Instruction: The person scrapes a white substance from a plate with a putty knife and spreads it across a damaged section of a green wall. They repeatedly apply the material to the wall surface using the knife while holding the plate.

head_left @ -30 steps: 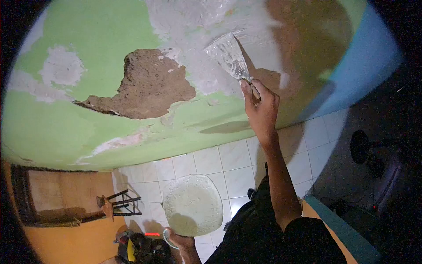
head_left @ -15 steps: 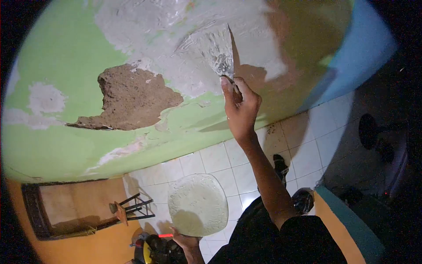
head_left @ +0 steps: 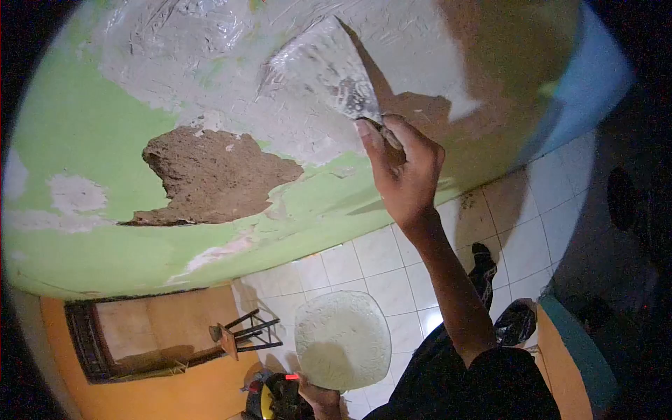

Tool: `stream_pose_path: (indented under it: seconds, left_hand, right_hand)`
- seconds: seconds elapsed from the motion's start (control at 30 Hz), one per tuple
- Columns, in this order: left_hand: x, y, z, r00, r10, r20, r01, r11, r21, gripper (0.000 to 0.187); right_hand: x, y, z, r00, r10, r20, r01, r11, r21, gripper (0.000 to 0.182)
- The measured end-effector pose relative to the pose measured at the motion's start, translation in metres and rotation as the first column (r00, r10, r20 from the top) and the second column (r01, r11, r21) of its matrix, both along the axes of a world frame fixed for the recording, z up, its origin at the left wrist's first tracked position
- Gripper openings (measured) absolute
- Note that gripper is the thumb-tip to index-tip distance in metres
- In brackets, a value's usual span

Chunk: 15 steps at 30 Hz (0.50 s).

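Note:
My right hand [head_left: 413,157] is closed round the handle of a putty knife [head_left: 325,73]. Its wide, plaster-smeared blade lies at the wall [head_left: 84,126], over a broad patch of whitish wet plaster [head_left: 231,84]. Lower down, in my left hand [head_left: 322,397], is a rounded pale board [head_left: 343,339] with a thin spread of plaster on its face. My left fingers grip its near edge and are partly hidden beneath it. Left of the knife, a rough brown hole [head_left: 217,175] bares the wall under the green paint.
White floor tiles [head_left: 381,252] run along the wall's foot. A small wooden stool [head_left: 234,339] stands by an orange wall [head_left: 161,388] with a dark-framed panel [head_left: 140,332]. Black and yellow items [head_left: 269,399] lie beside my left hand. A teal-topped ledge [head_left: 581,350] is at right.
The putty knife has moved up and left across the plaster, its blade turned more to the left. My view has shifted; the board, still in my left hand, appears further right.

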State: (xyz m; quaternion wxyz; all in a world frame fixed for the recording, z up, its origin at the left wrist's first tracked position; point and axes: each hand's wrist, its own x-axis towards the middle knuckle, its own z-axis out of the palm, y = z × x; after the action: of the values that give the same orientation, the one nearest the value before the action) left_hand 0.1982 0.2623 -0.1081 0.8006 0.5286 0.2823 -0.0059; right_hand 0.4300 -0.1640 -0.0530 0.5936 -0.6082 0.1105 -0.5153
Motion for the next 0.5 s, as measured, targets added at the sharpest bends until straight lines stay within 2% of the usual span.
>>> stream_pose_path:
  seconds: [0.03,0.07,0.1,0.17,0.23,0.3,0.37,0.5]
  left_hand:
    - [0.002,-0.006,0.002,1.0,-0.009,0.015,0.009,1.0,0.009,0.064]
    - [0.003,-0.013,0.004,0.999,-0.017,0.03,0.017,1.0,0.018,0.064]
    - [0.004,-0.019,0.006,0.999,-0.025,0.043,0.024,0.999,0.029,0.063]
    - [0.007,-0.03,0.011,0.997,-0.045,0.07,0.041,0.998,0.051,0.062]
    - [0.007,-0.036,0.015,0.994,-0.063,0.091,0.057,0.996,0.075,0.062]
    - [0.007,-0.029,0.014,0.992,-0.075,0.101,0.066,0.994,0.092,0.061]
    - [0.006,-0.016,0.008,0.999,-0.034,0.037,0.038,0.99,-0.139,0.059]
    - [0.004,-0.022,0.012,0.988,-0.088,0.126,0.099,0.991,-0.091,0.06]
  right_hand:
    - [0.0,-0.001,-0.002,1.0,0.006,-0.023,-0.006,1.0,0.011,0.013]
    - [-0.001,-0.001,-0.003,0.997,0.048,0.068,-0.054,0.993,0.103,0.013]
    - [-0.005,-0.002,-0.005,0.996,0.048,0.073,-0.055,0.992,0.11,0.013]
    - [-0.015,-0.006,-0.006,0.999,0.051,0.01,-0.051,0.998,0.044,0.013]
    - [-0.02,-0.008,0.0,0.997,0.081,0.011,-0.081,0.992,0.098,0.012]
    - [-0.022,-0.011,0.006,0.997,0.077,0.014,-0.077,0.997,0.026,0.013]
    - [-0.018,-0.013,0.01,0.997,0.08,-0.012,-0.08,0.997,0.017,0.014]
    - [-0.011,-0.014,0.004,0.998,0.066,-0.002,-0.066,0.998,0.021,0.015]
